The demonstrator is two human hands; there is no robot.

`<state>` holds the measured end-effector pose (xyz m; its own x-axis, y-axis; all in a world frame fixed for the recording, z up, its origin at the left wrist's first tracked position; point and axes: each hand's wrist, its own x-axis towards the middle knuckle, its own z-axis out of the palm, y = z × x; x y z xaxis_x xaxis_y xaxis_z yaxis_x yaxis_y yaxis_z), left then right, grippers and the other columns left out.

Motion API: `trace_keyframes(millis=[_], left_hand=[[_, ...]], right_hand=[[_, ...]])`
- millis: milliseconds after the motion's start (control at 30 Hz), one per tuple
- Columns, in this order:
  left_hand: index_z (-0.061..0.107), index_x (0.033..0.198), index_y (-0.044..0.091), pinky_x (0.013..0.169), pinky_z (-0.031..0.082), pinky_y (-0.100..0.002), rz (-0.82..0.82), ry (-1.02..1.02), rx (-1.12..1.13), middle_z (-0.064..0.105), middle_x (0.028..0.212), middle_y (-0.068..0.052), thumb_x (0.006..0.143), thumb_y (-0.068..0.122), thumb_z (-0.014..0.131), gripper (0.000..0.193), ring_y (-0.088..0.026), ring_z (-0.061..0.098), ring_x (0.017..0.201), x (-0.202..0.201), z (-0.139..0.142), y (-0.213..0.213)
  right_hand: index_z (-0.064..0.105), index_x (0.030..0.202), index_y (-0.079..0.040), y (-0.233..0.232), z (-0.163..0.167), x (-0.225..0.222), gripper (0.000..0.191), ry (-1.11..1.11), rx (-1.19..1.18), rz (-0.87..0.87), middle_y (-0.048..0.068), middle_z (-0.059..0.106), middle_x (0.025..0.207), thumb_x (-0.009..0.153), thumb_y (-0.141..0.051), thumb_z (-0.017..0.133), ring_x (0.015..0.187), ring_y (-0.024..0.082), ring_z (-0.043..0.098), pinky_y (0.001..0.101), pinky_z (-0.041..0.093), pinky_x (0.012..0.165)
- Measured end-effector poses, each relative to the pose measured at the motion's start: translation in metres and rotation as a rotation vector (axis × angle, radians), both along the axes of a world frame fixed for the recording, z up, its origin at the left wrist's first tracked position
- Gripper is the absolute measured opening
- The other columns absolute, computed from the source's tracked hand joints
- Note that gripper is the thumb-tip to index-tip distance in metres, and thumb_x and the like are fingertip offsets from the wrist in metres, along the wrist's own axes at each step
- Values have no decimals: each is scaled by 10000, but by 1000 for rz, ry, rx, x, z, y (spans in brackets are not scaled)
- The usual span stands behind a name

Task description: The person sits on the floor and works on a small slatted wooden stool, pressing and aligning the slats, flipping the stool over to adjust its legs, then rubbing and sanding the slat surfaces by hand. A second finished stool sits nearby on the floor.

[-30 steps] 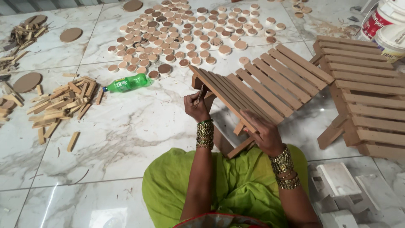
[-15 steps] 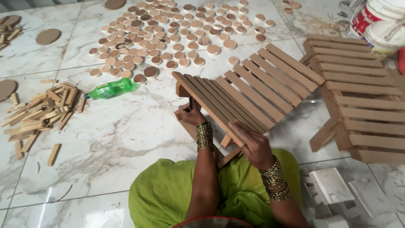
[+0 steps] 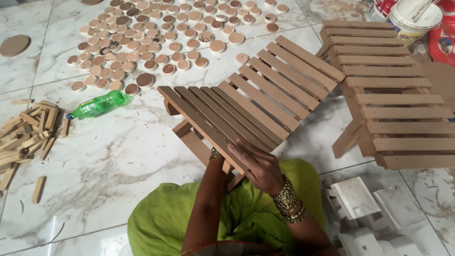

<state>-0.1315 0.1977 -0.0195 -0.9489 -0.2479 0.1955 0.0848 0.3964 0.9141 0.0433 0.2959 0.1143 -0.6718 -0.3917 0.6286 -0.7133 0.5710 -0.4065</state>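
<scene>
A brown wooden slatted chair (image 3: 258, 97) lies tilted on the marble floor in front of me. My right hand (image 3: 259, 167) rests on top of its near slats, fingers closed around the near edge. My left hand (image 3: 216, 155) is mostly hidden under the slatted panel; only the wrist with its gold bangle shows, so its grip cannot be seen. Both wrists wear gold bangles. My lap is covered in green cloth (image 3: 189, 213).
A second slatted chair (image 3: 393, 99) lies to the right. Several round wooden discs (image 3: 156, 38) cover the floor at the back. A green plastic bottle (image 3: 99, 105) and a pile of wooden sticks (image 3: 26, 135) lie left. White moulded pieces (image 3: 369, 208) sit lower right; buckets (image 3: 414, 19) upper right.
The chair has been turned and lowered towards me. My left hand has gone from the chair's front edge to underneath the slats. My right hand has shifted onto the top of the near slats.
</scene>
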Motion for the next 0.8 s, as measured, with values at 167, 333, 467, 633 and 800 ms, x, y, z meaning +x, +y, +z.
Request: trace_keyframes(millis=[167, 333, 467, 633, 800], left_hand=[[606, 1113, 100, 854, 572, -414, -156, -20, -147, 670, 1096, -120, 904, 79, 679, 223, -276, 651, 984, 8, 4, 2], [624, 1194, 118, 896, 571, -431, -245, -19, -244, 677, 1174, -126, 925, 70, 625, 274, -293, 660, 1051, 14, 8, -12], [639, 1259, 133, 929, 570, -445, -279, -15, -299, 684, 1238, -130, 942, 64, 583, 329, -308, 668, 1105, 30, 6, -37], [658, 1340, 151, 971, 569, -462, -64, 216, -645, 691, 1316, -136, 963, 55, 529, 410, -325, 678, 1173, 68, 5, -117], [533, 1467, 109, 1173, 346, -501, -144, 205, -974, 512, 1536, -112, 979, 109, 435, 498, -334, 458, 1438, 94, 7, -187]], right_hand=[[562, 1467, -81, -1, -1, -2, 734, 25, -16, -5, 142, 623, 1444, 754, 90, 596, 1358, 326, 596, 427, 538, 1098], [574, 1457, -69, -5, -3, -2, 723, 51, -24, -18, 158, 627, 1432, 756, 107, 588, 1343, 327, 609, 429, 545, 1080], [577, 1454, -73, -6, -2, 1, 729, 22, -32, -14, 189, 605, 1450, 749, 113, 594, 1318, 321, 619, 419, 561, 1037], [576, 1460, -89, -9, -3, 3, 736, 38, -15, -30, 159, 614, 1445, 753, 108, 628, 1313, 312, 623, 429, 562, 1016], [576, 1460, -101, -17, -7, 10, 774, 40, 14, -33, 160, 618, 1446, 719, 116, 619, 1312, 317, 619, 427, 567, 997]])
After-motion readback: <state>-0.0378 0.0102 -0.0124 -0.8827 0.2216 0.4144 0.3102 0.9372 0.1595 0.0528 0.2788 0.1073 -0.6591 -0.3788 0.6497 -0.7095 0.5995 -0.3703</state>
